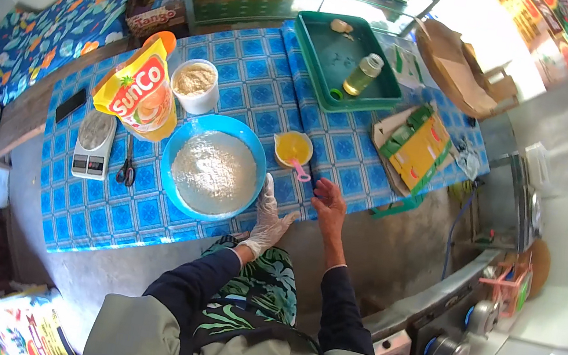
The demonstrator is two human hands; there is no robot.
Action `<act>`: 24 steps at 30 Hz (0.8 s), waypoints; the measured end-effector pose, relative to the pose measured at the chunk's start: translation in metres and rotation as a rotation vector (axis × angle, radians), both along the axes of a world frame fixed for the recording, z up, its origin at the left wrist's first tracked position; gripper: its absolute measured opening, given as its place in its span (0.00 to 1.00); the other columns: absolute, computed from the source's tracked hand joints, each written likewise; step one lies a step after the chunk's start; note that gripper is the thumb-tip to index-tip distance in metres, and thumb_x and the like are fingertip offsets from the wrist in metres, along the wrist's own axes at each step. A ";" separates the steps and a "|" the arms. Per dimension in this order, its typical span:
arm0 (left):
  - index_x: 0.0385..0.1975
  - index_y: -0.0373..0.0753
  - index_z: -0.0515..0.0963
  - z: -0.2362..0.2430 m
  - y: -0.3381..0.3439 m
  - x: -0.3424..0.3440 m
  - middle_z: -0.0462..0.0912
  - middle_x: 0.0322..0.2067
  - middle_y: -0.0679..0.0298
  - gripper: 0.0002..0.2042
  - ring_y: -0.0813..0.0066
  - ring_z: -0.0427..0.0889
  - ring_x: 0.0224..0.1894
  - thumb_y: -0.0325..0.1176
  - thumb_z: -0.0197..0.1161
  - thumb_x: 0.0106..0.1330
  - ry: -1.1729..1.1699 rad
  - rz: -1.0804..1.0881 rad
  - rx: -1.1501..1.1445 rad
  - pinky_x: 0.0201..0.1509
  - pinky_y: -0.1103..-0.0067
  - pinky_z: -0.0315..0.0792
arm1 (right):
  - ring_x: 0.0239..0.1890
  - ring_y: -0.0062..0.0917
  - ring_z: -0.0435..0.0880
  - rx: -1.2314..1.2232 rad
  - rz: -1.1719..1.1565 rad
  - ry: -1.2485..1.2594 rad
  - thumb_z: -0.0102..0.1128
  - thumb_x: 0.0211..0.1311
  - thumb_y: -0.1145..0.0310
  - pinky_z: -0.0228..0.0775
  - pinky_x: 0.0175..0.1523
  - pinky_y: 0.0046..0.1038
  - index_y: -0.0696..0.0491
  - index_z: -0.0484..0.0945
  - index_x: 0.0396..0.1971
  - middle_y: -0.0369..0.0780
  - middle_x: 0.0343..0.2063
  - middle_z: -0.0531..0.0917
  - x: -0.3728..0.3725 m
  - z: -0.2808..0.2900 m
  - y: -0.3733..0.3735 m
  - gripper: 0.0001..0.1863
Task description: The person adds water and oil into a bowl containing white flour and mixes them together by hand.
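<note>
My left hand (269, 221), in a thin clear glove, is open at the right side of a blue bowl (166, 159), its fingertips close to or touching the rim. White flour-like powder (214, 172) fills much of that bowl. To the right, my bare right hand (329, 209) is open and holds nothing, its fingers loosely bent. Just beyond it stands a small white bowl (277, 148) of yellow liquid, with a pink-handled measuring spoon (301, 173) resting in it. Behind the blue bowl are a white tub (201, 102) of tan powder and a yellow and red pouch (141, 92).
Left of the bowl lie black-handled scissors (126, 172), a kitchen scale (91, 163) with a clear container, and a phone (71, 106). A green tray (319, 94) at the back right holds a bottle (361, 77) of yellow liquid. Flattened cardboard (414, 150) lies right; metal pots (448, 354) stand lower right.
</note>
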State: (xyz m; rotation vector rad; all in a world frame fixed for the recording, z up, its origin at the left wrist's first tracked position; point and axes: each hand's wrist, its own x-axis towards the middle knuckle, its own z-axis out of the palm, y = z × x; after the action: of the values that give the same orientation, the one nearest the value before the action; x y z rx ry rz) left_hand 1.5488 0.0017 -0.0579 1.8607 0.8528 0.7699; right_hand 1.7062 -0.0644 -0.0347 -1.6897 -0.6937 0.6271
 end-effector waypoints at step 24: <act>0.74 0.47 0.23 -0.049 0.057 0.096 0.47 0.72 0.54 0.60 0.61 0.54 0.71 0.28 0.73 0.57 -0.532 0.284 -0.144 0.73 0.69 0.55 | 0.69 0.37 0.66 0.202 0.804 -0.026 0.79 0.39 0.72 0.53 0.73 0.36 0.52 0.44 0.75 0.46 0.66 0.69 0.088 0.000 0.118 0.64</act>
State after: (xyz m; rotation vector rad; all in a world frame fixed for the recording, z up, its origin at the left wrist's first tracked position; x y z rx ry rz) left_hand 1.6448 0.0588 -0.1064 1.3254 0.8028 1.2734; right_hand 1.7939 0.0534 -0.0350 -1.1954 -1.4247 1.0432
